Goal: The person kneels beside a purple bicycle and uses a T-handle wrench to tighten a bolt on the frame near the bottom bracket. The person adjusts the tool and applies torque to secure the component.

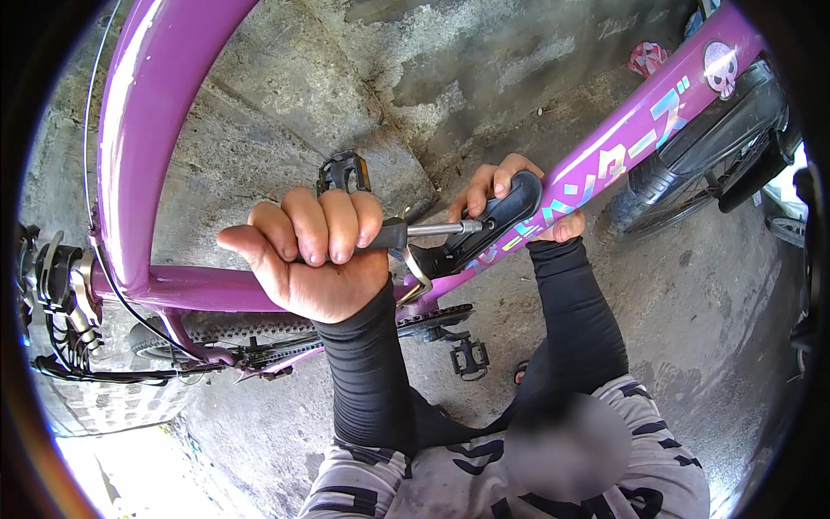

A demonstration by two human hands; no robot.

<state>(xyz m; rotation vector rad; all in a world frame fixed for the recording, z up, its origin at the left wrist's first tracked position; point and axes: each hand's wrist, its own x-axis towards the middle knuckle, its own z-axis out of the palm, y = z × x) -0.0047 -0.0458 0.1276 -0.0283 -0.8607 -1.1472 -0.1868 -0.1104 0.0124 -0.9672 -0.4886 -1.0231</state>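
Note:
My left hand (320, 251) is wrapped round the dark handle of a screwdriver (432, 230), palm up, with the thumb pointing left. Its metal shaft runs right, and the tip meets a bolt on a black bottle cage (519, 201). The cage lies along the slanting tube of a purple bicycle frame (605, 143). My right hand (497, 186) grips the cage and tube from behind, fingers over the far side and thumb showing below the tube. A bent gold-coloured metal loop (421, 275) curves by the cage's lower end, partly behind my left wrist.
One pedal (344, 171) sticks out beyond my left hand, another pedal (469, 358) on the near side. Handlebar parts and cables (65, 303) crowd the left edge. A black-tyred wheel (683, 203) stands at right. A concrete wall (519, 52) rises behind the bicycle.

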